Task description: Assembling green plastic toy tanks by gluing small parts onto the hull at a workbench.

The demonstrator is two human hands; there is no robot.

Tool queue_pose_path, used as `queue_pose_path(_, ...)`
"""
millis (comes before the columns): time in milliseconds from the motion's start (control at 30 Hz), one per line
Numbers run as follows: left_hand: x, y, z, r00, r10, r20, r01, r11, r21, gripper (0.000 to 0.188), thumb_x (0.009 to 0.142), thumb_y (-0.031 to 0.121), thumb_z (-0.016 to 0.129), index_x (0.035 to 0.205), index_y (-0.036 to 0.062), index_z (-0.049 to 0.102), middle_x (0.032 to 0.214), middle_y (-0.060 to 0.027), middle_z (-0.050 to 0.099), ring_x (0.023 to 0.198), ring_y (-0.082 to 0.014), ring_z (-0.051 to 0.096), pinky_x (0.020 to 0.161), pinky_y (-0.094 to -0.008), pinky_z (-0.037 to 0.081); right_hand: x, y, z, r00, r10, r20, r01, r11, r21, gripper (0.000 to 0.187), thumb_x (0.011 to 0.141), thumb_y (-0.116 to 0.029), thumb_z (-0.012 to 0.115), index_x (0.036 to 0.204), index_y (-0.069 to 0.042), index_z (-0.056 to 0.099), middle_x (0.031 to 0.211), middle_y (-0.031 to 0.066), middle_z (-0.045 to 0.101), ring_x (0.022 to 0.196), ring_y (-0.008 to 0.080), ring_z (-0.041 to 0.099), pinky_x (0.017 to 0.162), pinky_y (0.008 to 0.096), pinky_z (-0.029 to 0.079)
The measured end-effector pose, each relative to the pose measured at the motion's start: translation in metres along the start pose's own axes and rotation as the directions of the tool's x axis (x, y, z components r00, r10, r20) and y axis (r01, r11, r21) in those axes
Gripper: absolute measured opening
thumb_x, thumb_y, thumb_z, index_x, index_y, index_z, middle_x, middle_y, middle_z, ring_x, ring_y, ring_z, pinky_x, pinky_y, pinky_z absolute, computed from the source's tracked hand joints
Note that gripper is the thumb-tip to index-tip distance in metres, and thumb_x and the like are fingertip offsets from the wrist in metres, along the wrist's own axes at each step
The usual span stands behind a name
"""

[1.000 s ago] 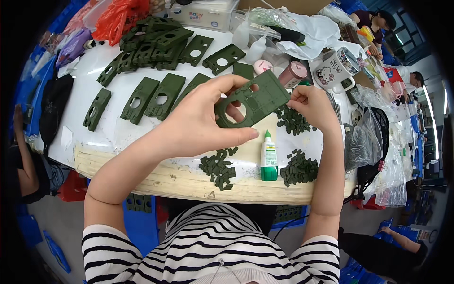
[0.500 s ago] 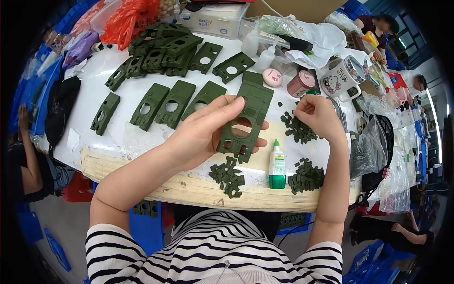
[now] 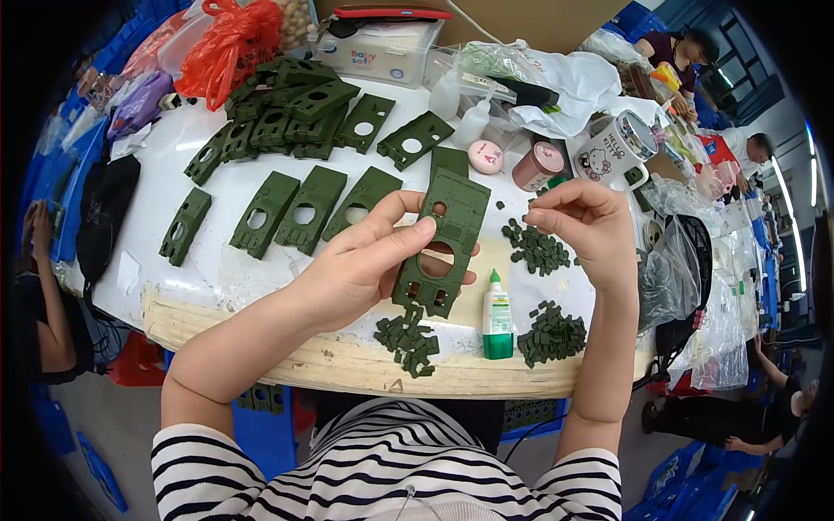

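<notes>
a: whatcha holding?
b: left hand (image 3: 369, 256) gripping one green toy tank hull (image 3: 458, 208) above the table (image 3: 208, 291); right hand (image 3: 595, 226) pinched, can't tell on anything. three small-part piles (image 3: 552, 336), one glue bottle (image 3: 498, 321).

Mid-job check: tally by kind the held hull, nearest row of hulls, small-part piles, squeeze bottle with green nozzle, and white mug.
Held green hull: 1
Nearest-row green hulls: 4
Small green part piles: 3
Green-nozzled squeeze bottle: 1
White mug: 1
Total: 10

White worktable (image 3: 148, 200), grey floor (image 3: 130, 412), dark-framed window (image 3: 745, 65), bright strip lights (image 3: 797, 243)
</notes>
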State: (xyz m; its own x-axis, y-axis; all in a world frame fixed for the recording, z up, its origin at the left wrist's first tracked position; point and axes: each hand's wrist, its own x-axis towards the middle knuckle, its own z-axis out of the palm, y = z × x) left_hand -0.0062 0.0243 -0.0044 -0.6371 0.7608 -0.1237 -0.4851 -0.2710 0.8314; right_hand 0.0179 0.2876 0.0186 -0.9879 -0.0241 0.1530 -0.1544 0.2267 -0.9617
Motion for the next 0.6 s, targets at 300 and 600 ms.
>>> queue_pose_path(300,-0.003,0.003,0.003,1.0,-0.002,0.016,0.001,0.999,0.036,0.038,0.102,0.031,0.04,0.129,0.0063,0.033,0.123,-0.0239,0.056,0.109,-0.0326,0.061,0.091,-0.043,0.052,-0.002,-0.008,0.005,0.992,0.117,0.035,-0.121,0.986,0.119,0.016,0.079,0.002,0.072,0.095,0.004,0.071,0.084,0.0098,0.07,0.08,0.0141,0.068,0.071,0.0239,0.054)
queue_pose_path(600,-0.002,0.0,0.005,0.999,-0.029,0.04,0.026,0.998,0.06,0.038,0.102,0.031,0.04,0.129,0.0054,0.032,0.123,-0.0234,0.056,0.109,-0.0318,0.061,0.091,-0.0428,0.051,-0.005,-0.011,0.007,0.993,0.112,0.029,-0.115,0.983,0.146,0.019,0.082,0.001,0.07,0.1,0.005,0.069,0.085,0.0108,0.07,0.078,0.0143,0.068,0.071,0.023,0.055)
